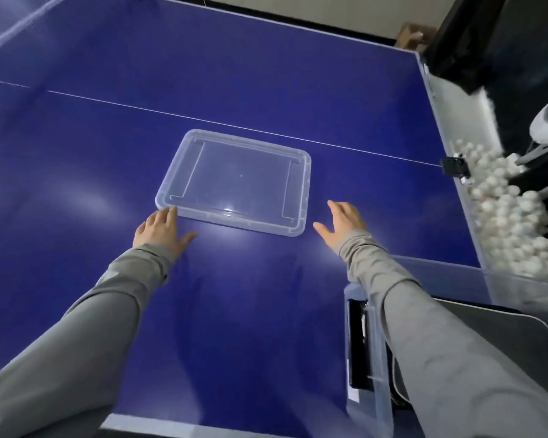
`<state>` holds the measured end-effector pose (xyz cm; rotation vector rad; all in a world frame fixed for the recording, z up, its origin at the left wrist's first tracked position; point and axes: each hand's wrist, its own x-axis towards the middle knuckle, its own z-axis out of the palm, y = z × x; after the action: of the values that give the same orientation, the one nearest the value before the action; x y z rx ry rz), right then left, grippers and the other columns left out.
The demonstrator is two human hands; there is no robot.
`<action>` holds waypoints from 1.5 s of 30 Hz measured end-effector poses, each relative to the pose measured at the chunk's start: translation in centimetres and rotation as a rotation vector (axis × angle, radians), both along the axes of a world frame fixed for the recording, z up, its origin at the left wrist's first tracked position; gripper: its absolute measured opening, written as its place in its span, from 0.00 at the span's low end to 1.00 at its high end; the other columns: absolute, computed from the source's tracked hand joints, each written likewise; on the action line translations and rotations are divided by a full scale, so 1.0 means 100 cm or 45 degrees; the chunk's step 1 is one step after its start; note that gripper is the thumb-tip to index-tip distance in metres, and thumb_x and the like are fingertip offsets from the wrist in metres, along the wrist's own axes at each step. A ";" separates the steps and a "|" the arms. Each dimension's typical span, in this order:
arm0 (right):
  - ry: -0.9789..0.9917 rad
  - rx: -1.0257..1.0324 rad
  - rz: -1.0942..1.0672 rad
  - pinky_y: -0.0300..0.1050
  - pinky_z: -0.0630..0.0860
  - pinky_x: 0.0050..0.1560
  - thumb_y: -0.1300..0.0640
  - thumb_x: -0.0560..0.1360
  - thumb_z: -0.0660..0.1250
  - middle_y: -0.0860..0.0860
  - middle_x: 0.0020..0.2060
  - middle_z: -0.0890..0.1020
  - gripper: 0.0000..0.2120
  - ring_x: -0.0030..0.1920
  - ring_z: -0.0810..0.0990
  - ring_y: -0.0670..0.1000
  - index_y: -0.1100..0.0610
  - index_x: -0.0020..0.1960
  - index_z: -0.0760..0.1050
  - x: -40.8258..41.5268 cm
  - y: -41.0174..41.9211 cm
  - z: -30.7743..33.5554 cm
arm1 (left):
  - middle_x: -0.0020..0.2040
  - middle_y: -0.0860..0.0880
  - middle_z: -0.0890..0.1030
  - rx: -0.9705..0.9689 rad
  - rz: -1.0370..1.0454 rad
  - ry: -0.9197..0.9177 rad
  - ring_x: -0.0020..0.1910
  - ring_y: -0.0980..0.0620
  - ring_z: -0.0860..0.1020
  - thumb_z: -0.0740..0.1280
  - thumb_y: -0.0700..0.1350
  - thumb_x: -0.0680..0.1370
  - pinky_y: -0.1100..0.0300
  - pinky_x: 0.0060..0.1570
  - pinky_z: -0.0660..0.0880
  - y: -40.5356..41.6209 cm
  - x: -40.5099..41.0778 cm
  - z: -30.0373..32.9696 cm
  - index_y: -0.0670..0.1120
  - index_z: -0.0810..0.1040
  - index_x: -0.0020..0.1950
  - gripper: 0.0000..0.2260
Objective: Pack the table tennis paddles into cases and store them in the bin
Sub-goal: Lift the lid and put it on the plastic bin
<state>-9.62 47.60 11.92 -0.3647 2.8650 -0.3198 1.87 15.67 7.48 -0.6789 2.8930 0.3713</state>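
Both hands reach forward over the blue table tennis tabletop (pixel 234 74) with fingers straight and spread, holding nothing. Nearest of all, at the tabletop's near right corner and passing under the right forearm, stands the clear plastic storage bin (pixel 381 368); dark flat shapes show inside it, most likely the black paddle cases (pixel 356 343) already stowed, though no paddle itself can be made out. Farther out, the left hand (pixel 159 230) lies palm down with its fingertips touching the near left corner of the clear rectangular plastic lid (pixel 234 181), while the right hand (pixel 340 224) hovers just beside the lid's near right corner, apart from it. The lid lies flat a little beyond the hands, between them and the white centre line (pixel 203 120), toward the middle of the tabletop, its long axis running left to right across the reach and slightly skewed. So the left hand is the nearer of the two to the lid, and the bin it belongs on sits back and to the right of the lid. Judging from this, the packing looks done and closing the bin is the step in hand: each hand would take one short end, then carry the lid back toward the near right corner. Past the tabletop's right edge, a heap of white balls (pixel 503 210) fills a tray.
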 end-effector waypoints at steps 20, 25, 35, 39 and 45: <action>-0.142 0.419 -0.345 0.53 0.59 0.71 0.36 0.75 0.54 0.55 0.71 0.62 0.35 0.74 0.55 0.55 0.60 0.71 0.58 -0.097 -0.061 -0.107 | 0.74 0.43 0.58 -0.027 0.104 -0.104 0.74 0.44 0.56 0.63 0.69 0.69 0.47 0.70 0.56 -0.117 -0.148 -0.066 0.39 0.56 0.74 0.45; -0.158 0.412 -0.325 0.54 0.57 0.72 0.35 0.74 0.55 0.55 0.71 0.62 0.35 0.74 0.52 0.56 0.59 0.70 0.60 -0.102 -0.069 -0.126 | 0.73 0.43 0.59 -0.012 0.081 -0.106 0.72 0.42 0.57 0.65 0.69 0.67 0.48 0.70 0.57 -0.120 -0.155 -0.083 0.38 0.62 0.70 0.43; -0.151 -0.016 -0.469 0.48 0.58 0.72 0.43 0.73 0.65 0.53 0.74 0.53 0.38 0.74 0.53 0.53 0.64 0.72 0.55 -0.096 -0.077 -0.133 | 0.72 0.45 0.58 0.210 0.088 -0.012 0.72 0.43 0.57 0.71 0.61 0.69 0.47 0.71 0.55 -0.115 -0.152 -0.092 0.37 0.62 0.69 0.40; -0.131 -0.218 -0.571 0.46 0.61 0.68 0.50 0.73 0.67 0.56 0.72 0.57 0.33 0.69 0.62 0.57 0.64 0.70 0.57 -0.097 -0.076 -0.122 | 0.72 0.43 0.57 0.414 0.135 0.058 0.70 0.41 0.59 0.73 0.55 0.70 0.48 0.71 0.58 -0.108 -0.148 -0.083 0.36 0.59 0.70 0.39; -0.152 -0.426 -0.712 0.50 0.69 0.60 0.53 0.73 0.68 0.58 0.67 0.64 0.32 0.62 0.71 0.60 0.59 0.71 0.55 -0.097 -0.066 -0.089 | 0.70 0.41 0.60 0.638 0.225 0.168 0.65 0.39 0.68 0.76 0.51 0.68 0.44 0.65 0.69 -0.097 -0.152 -0.050 0.39 0.58 0.71 0.40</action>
<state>-19.28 40.99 3.05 0.4033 2.7359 -0.8891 -13.33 5.94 2.49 -0.8370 2.6813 1.1503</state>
